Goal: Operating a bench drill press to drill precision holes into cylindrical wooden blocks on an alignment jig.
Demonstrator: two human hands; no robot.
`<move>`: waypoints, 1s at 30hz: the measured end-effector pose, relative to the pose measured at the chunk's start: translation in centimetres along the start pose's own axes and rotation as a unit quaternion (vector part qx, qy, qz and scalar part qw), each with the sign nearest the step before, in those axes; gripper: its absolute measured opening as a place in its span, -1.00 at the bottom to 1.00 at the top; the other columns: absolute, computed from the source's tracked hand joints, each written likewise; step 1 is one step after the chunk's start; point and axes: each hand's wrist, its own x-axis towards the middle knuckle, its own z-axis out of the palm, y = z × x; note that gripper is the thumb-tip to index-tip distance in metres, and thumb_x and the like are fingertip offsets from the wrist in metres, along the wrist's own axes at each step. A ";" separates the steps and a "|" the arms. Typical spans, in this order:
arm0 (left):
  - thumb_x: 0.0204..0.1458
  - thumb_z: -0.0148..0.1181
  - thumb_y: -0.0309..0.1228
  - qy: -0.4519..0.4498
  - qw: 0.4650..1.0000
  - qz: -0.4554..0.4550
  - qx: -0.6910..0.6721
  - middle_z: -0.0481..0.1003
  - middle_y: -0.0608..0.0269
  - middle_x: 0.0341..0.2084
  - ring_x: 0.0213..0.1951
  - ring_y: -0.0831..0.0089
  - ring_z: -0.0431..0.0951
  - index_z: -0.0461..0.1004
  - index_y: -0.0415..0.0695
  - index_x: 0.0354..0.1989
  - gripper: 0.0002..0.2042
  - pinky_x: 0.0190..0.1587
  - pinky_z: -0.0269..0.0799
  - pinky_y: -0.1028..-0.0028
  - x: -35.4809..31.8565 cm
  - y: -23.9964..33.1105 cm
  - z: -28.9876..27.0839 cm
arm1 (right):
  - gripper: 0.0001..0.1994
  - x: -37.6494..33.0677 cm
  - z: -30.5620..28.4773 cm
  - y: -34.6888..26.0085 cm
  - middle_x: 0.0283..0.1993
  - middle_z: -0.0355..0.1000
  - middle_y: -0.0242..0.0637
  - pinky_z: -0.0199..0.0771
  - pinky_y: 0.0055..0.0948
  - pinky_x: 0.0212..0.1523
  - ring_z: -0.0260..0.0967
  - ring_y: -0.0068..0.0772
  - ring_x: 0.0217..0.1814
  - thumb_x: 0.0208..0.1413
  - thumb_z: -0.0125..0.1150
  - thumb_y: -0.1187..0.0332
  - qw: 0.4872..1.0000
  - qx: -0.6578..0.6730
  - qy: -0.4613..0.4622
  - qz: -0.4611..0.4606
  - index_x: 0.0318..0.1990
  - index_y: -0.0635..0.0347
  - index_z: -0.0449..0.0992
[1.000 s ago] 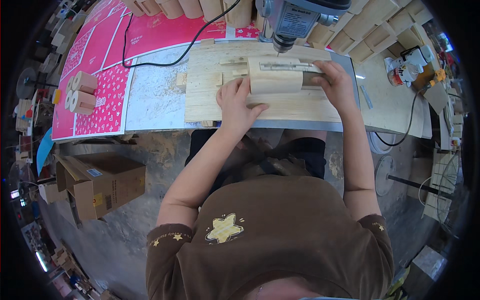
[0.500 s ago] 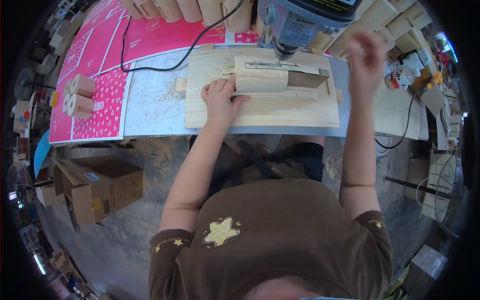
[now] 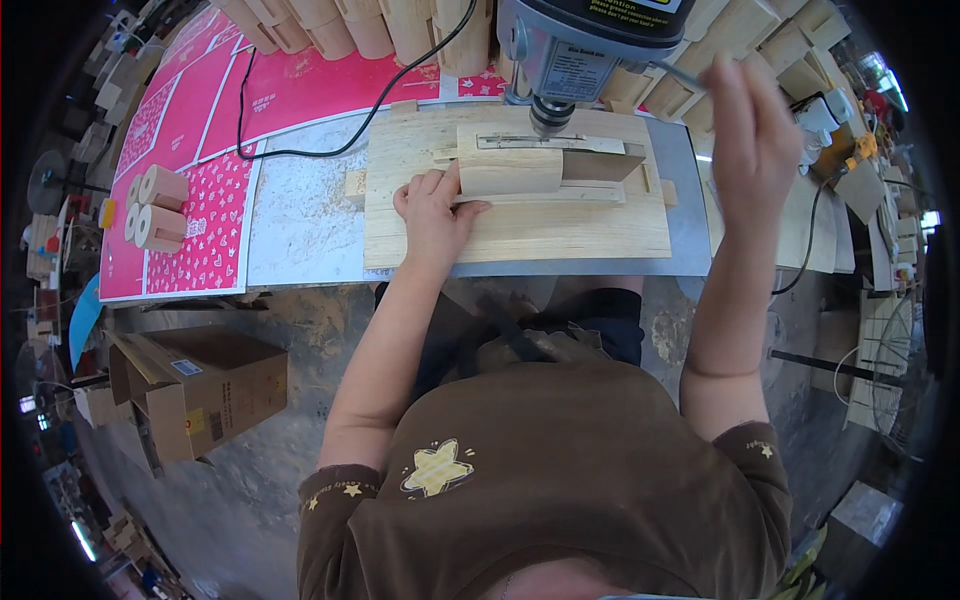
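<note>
My left hand point(image 3: 436, 215) grips the left end of a pale wooden block point(image 3: 510, 172), its fingers at the block's end and its thumb along the near side. The block lies in a wooden jig on a flat board point(image 3: 560, 235), with a brownish strip point(image 3: 600, 164) to its right. The bench drill point(image 3: 580, 60) stands over it, its chuck point(image 3: 550, 117) just above a slotted strip point(image 3: 535, 143) along the block's far side. My right hand point(image 3: 755, 140) is raised at the drill's right, fingers curled at the end of its metal lever point(image 3: 680, 75).
Several wooden cylinders point(image 3: 330, 25) line the far edge, and a few more point(image 3: 162, 205) lie on the pink sheet point(image 3: 200, 245) at left. A black cable point(image 3: 370, 115) crosses the table. Wood pieces and bottles point(image 3: 820, 120) stand at right. An open cardboard box point(image 3: 235, 385) is on the floor.
My right hand has moved right and toward me, from a blurred open pose to curled fingers at the lever. My left hand stays on the block. The whole view has shifted slightly.
</note>
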 end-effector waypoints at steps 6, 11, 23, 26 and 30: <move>-0.35 0.40 -0.28 -0.006 1.000 0.005 -0.008 0.38 0.36 -0.44 -0.25 0.35 0.36 0.44 -0.06 -0.01 -0.42 -0.03 0.01 0.25 0.3 0.3 -0.1 | -0.90 -7.6 3.9 2.7 -0.59 0.28 -0.31 0.24 -0.48 -0.43 0.26 -0.45 -0.55 0.09 0.10 0.44 0.998 0.056 0.020 0.025 -0.34 0.27 0.51; -0.36 0.41 -0.28 -0.006 1.000 0.007 -0.005 0.39 0.37 -0.44 -0.25 0.36 0.36 0.44 -0.05 -0.02 -0.42 -0.03 0.01 0.25 0.3 0.3 -0.1 | -0.92 -8.5 6.3 5.0 -0.52 0.34 -0.30 0.26 -0.37 -0.30 0.32 -0.28 -0.44 0.04 0.12 0.49 0.997 0.068 0.044 -0.021 -0.31 0.22 0.52; -0.33 0.39 -0.26 -0.030 0.999 0.001 -0.031 0.40 0.37 -0.44 -0.22 0.34 0.37 0.44 -0.04 -0.01 -0.43 -0.02 0.04 0.24 1.4 3.7 2.2 | -0.70 9.9 2.4 3.6 -0.50 0.40 -0.07 0.31 -0.41 -0.29 0.37 -0.25 -0.36 0.14 -0.06 0.29 0.997 -0.007 0.077 -0.013 -0.39 0.40 0.48; -0.31 0.38 -0.25 -0.031 0.999 -0.001 -0.039 0.40 0.37 -0.43 -0.22 0.33 0.36 0.44 -0.03 0.00 -0.43 -0.01 0.05 0.23 1.4 3.5 2.2 | -0.68 10.1 2.8 3.4 -0.46 0.42 -0.06 0.31 -0.39 -0.26 0.40 -0.23 -0.32 0.12 -0.09 0.27 0.997 -0.019 0.028 0.066 -0.36 0.40 0.48; -0.32 0.37 -0.24 -0.023 0.999 -0.021 -0.021 0.40 0.36 -0.41 -0.21 0.30 0.36 0.44 0.00 0.00 -0.43 0.00 0.06 0.20 0.6 2.2 1.4 | -0.82 3.4 1.4 0.9 -0.65 0.22 -0.29 0.11 -0.42 -0.56 0.14 -0.40 -0.60 0.07 0.11 0.48 0.996 0.079 0.036 0.026 -0.56 0.27 0.37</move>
